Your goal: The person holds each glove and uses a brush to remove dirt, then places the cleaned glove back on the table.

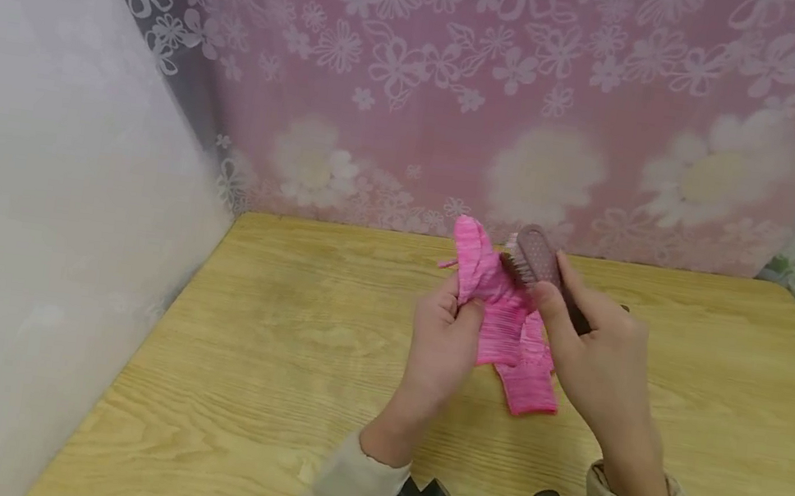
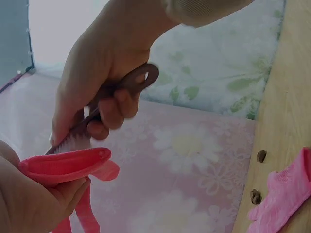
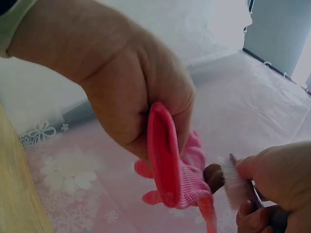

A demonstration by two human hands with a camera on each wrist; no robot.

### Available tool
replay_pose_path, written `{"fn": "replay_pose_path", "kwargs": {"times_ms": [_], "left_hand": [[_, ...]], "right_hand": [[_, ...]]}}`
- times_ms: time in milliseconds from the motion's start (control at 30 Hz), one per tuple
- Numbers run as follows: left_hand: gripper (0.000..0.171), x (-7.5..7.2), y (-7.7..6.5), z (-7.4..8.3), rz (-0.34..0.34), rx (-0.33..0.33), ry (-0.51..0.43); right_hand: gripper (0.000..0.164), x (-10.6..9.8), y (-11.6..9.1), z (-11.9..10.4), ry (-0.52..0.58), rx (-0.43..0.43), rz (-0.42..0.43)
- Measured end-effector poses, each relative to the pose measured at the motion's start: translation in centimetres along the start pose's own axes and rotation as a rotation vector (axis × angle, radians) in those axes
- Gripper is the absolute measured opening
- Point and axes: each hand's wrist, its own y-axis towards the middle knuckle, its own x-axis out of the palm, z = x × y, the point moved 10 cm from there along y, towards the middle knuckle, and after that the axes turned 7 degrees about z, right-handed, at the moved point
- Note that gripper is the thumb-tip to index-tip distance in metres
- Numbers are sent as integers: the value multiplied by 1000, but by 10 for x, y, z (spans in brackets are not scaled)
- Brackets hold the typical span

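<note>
Left hand (image 1: 441,340) grips 1 pink knit glove (image 1: 501,333); right hand (image 1: 607,356) grips brown oval-headed brush (image 1: 541,257). Judged: brushing step; next stroke calls for taut glove.

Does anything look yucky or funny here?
Yes: two brown lumps lie on the table by the loose glove, and another brown lump shows between the held glove and the brush. They look like dirt, which is odd there, but I can't tell for sure.

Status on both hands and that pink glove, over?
Left hand grips pink glove. Right hand holds brush, bristles toward glove. Brown lump between bristles and glove; second glove on table.
</note>
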Motion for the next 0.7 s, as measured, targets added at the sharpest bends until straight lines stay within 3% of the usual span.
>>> {"fn": "replay_pose_path", "kwargs": {"times_ms": [100, 200, 500, 700], "left_hand": [[31, 10, -5, 2, -37, 51, 41], [32, 17, -9, 0, -63, 44, 43], [27, 27, -11, -31, -74, -150, 4], [29, 49, -10, -64, -131, -270, 14]], "right_hand": [[39, 0, 0, 15, 19, 131, -36], [39, 1, 0, 27, 48, 207, -87], [46, -3, 0, 68, -15, 327, -260], [55, -11, -6, 99, -119, 326, -368]]}}
